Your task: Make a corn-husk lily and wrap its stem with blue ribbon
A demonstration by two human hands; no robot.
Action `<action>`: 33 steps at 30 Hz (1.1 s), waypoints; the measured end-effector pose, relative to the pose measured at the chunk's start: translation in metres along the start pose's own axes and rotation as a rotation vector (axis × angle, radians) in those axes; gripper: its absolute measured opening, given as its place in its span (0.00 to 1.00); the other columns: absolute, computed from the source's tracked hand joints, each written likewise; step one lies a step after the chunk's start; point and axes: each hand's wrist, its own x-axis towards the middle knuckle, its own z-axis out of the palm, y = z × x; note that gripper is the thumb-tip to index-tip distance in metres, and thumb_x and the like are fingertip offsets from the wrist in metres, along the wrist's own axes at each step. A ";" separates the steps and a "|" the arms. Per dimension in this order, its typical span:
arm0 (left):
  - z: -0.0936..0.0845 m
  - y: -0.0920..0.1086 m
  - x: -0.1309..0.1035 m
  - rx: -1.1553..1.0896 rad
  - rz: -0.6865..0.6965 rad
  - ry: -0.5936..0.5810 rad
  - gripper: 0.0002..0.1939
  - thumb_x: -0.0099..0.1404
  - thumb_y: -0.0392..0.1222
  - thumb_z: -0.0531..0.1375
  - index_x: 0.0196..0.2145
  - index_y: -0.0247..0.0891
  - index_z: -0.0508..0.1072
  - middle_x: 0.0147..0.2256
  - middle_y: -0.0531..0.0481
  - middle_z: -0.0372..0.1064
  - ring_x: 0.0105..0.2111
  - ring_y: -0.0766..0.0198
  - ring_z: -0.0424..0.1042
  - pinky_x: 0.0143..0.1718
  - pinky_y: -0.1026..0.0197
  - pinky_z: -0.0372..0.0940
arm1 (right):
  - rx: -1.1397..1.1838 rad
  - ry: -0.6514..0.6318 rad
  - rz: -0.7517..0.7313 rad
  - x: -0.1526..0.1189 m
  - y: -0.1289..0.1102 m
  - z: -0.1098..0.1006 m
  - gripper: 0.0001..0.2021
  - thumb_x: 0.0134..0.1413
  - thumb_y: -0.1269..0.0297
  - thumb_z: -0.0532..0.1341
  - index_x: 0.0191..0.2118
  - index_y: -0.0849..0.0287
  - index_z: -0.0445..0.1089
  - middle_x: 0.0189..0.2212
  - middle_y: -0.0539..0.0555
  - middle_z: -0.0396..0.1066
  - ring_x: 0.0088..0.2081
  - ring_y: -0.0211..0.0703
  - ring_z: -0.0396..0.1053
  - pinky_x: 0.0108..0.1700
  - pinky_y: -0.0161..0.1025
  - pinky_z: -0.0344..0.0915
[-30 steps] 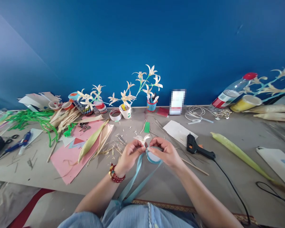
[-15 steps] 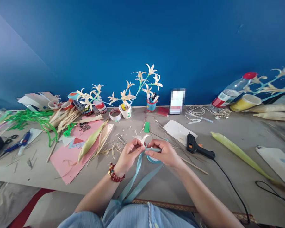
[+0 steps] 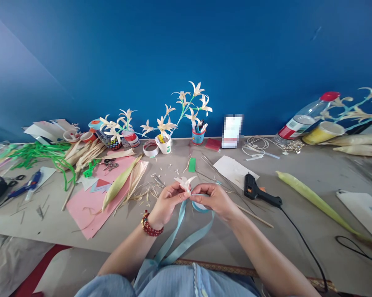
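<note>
A small pale flower (image 3: 185,183), with pointed petals like corn husk, is pinched at its base by my left hand (image 3: 172,199). Fingers closed, my right hand (image 3: 214,199) grips a light blue ribbon (image 3: 196,237) right beside the flower's base. From there the ribbon hangs down in a long loop to my lap, and one strand runs up by my left hand. A roll of light blue tape or ribbon (image 3: 201,207) lies on the table just behind my right fingers. My fingertips hide where ribbon and flower meet.
A black glue gun (image 3: 257,190) with a cord lies to the right, before a green corn husk (image 3: 309,198). Pink paper (image 3: 86,214) and husks are at left. Behind stand a pen cup (image 3: 197,137), flower sprays (image 3: 164,123), a phone (image 3: 232,131) and a bottle (image 3: 303,117).
The flower has turned slightly and shows more of its petals. My right fingers have drawn a little closer to its base, and the ribbon loop bows further out to the right.
</note>
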 end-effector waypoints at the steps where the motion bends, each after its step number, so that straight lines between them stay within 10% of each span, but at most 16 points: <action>1: 0.000 0.000 0.000 -0.021 -0.011 0.007 0.06 0.56 0.39 0.68 0.32 0.37 0.77 0.34 0.51 0.69 0.37 0.65 0.66 0.43 0.63 0.60 | 0.024 -0.004 0.001 0.000 0.001 0.001 0.16 0.43 0.52 0.71 0.26 0.61 0.72 0.16 0.43 0.55 0.18 0.29 0.44 0.20 0.32 0.40; 17: 0.001 -0.006 0.002 0.016 0.101 0.102 0.06 0.54 0.39 0.70 0.30 0.37 0.77 0.30 0.51 0.70 0.34 0.66 0.68 0.39 0.64 0.63 | -0.214 0.133 -0.248 -0.005 0.002 0.007 0.10 0.51 0.60 0.65 0.26 0.61 0.71 0.21 0.47 0.64 0.25 0.35 0.57 0.26 0.32 0.52; 33: 0.004 0.004 -0.002 0.015 0.110 0.020 0.05 0.57 0.40 0.67 0.29 0.37 0.76 0.33 0.51 0.67 0.34 0.66 0.65 0.38 0.64 0.61 | 0.282 -0.053 0.044 -0.002 0.003 0.007 0.15 0.44 0.56 0.72 0.27 0.62 0.71 0.16 0.41 0.52 0.16 0.26 0.40 0.17 0.31 0.33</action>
